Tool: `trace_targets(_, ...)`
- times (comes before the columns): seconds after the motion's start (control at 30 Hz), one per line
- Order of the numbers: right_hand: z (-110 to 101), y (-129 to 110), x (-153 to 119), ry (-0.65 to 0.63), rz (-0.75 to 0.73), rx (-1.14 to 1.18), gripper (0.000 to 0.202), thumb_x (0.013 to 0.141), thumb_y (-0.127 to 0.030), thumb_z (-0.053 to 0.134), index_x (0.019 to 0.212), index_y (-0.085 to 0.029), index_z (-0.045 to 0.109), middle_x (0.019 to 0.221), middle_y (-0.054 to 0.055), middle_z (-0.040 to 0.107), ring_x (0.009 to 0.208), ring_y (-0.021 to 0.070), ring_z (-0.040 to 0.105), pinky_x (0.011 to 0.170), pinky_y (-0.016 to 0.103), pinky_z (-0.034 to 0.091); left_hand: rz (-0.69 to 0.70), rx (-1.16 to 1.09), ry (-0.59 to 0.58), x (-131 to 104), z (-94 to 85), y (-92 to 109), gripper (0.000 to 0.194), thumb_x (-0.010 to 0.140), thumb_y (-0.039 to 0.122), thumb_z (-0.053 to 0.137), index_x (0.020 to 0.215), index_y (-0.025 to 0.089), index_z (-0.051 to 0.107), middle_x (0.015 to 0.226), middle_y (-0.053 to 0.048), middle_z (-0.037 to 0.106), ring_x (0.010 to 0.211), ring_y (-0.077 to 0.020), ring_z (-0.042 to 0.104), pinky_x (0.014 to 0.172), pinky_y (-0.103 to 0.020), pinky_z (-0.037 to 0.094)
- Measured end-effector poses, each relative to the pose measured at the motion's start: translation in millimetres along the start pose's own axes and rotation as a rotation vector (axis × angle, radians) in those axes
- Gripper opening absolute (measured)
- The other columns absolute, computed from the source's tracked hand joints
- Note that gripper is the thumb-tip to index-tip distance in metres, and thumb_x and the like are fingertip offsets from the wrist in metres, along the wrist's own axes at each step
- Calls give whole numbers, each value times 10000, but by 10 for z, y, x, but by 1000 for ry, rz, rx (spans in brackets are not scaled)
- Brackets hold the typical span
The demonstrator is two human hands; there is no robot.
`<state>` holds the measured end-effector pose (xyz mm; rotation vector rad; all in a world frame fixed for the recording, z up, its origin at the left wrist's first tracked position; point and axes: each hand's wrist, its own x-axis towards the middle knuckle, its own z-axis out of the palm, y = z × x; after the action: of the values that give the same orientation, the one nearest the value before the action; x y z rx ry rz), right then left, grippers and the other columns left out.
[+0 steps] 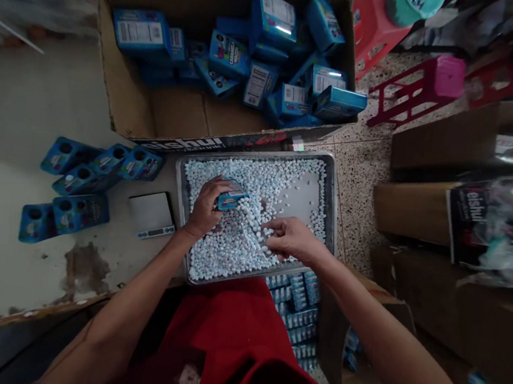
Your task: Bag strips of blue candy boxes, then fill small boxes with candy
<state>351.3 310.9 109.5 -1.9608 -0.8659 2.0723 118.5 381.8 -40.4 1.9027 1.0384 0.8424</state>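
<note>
My left hand (208,207) is closed around a small printed blue box (231,197), held tilted low over a metal tray (333,227). Small white and pale candies (214,256) cover most of that tray. A denser band of candies lies between the box and my right hand (292,239). The fingers of my right hand are curled together, low among the candies at the tray's right side; what they grip, if anything, is hidden.
A cardboard carton (177,109) behind the tray holds many blue boxes (230,55). Left are a small scale (152,213) and several blue boxes with round openings (79,209). Packed blue boxes (299,317) lie below the tray. Stools (422,81) and cartons (415,210) stand right.
</note>
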Motion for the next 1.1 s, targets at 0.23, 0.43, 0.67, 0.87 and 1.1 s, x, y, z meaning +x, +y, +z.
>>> trace_targets(0.23,7,6,-205,-44,-4,34,576,668,-242,689,1222,-84,688,490,-80,553,395,93,485,421,197,386,-56,-64,49,-53,54,-43,405,804,114,617,1191,232,635,1290,-80,666,1331,-265,556,1173,-493,420)
trace_targets(0.43,-95,1086,-52,590,-65,-499,486,789,-182,605,1264,-156,703,729,16,695,652,160,635,634,245,432,-209,-191,300,-195,233,-205,496,910,399,694,1359,244,554,1408,-110,600,1357,-271,550,1191,-486,401)
trace_targets(0.67,462,1770,629,732,55,-714,516,970,-184,460,1480,-150,527,1142,193,743,924,240,704,802,300,469,-208,-110,450,-342,862,-120,515,929,485,623,1371,245,509,1468,-127,512,1401,-294,475,1213,-527,342)
trace_targets(0.87,812,1556,955,701,-157,-350,509,866,-211,529,1367,-180,614,973,74,740,861,193,674,790,265,509,-350,-313,465,-187,1305,262,508,936,464,630,1369,246,478,1428,-119,535,1301,-280,557,1149,-464,422)
trace_targets(1.1,587,1436,637,402,-225,378,567,721,-337,592,1246,-133,650,797,5,654,607,134,556,579,258,515,-423,-376,385,19,858,292,455,893,408,704,1282,232,547,1266,-73,649,1149,-243,657,1051,-404,519)
